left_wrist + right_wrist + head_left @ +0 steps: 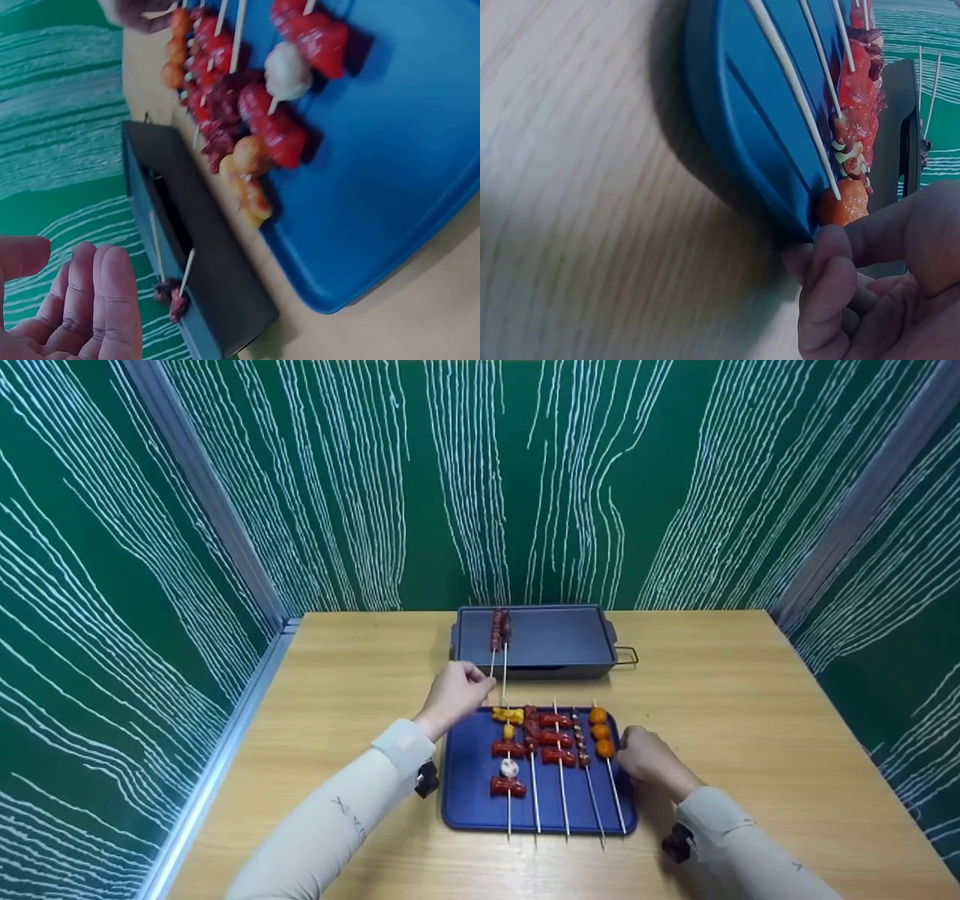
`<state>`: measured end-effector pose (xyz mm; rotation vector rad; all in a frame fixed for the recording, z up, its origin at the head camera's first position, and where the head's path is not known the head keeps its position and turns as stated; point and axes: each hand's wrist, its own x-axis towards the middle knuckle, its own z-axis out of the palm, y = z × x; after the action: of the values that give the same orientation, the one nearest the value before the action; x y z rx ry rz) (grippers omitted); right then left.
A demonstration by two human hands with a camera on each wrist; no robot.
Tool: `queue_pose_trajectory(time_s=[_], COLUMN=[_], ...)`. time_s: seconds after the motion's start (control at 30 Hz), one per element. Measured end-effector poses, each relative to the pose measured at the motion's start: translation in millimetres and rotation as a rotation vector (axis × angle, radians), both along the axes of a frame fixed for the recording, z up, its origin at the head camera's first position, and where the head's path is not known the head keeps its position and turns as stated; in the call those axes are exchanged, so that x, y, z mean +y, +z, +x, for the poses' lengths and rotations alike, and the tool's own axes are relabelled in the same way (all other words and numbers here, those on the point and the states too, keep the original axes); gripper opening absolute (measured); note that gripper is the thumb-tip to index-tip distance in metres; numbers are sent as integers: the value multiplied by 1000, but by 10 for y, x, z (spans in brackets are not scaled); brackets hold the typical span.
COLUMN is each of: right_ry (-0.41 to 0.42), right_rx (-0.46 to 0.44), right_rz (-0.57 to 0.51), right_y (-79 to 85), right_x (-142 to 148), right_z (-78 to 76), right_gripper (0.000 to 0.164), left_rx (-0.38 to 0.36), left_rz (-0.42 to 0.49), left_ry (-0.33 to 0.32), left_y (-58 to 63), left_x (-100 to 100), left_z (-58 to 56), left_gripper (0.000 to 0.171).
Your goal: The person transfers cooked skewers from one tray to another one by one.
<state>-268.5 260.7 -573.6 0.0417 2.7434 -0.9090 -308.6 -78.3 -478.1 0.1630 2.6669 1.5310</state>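
Observation:
My left hand point(456, 690) hovers at the near left of a dark grey box-shaped grill point(562, 637). In the left wrist view its thumb and fingers point(116, 289) stand apart with nothing between them. Close to it are the sticks of two dark red meat skewers point(497, 631) lying on the grill plate. My right hand point(649, 757) pinches the right rim of a blue tray point(469, 780), beside a skewer of orange balls point(600, 733). Also on the tray lie a mixed skewer point(508, 750), a dark meat skewer point(532, 727), a red sausage skewer point(556, 739) and a thin skewer of small pieces point(580, 742).
The grill stands behind the tray and has a wire handle point(627, 655) on its right side. Both rest on a light wooden table point(360, 690). Green panels point(420, 562) with white streaks enclose the table's back and sides, joined by metal posts point(225, 495).

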Motion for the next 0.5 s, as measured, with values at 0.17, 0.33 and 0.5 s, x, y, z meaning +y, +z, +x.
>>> queue_pose_trajectory(time_s=[0.17, 0.33, 0.5], right_ry=[-1, -2, 2], right_rx=[-11, -28, -16], right_rz=[10, -7, -25], right_y=[16, 23, 12], right_x=[-2, 3, 8], right_z=[7, 5, 6], right_gripper=[11, 11, 7], left_rx=[6, -51, -70], left_rz=[28, 61, 83], left_ry=[23, 30, 38], left_y=[21, 8, -20], left_x=[20, 65, 124], left_z=[-116, -224, -342], left_gripper=[14, 13, 12])
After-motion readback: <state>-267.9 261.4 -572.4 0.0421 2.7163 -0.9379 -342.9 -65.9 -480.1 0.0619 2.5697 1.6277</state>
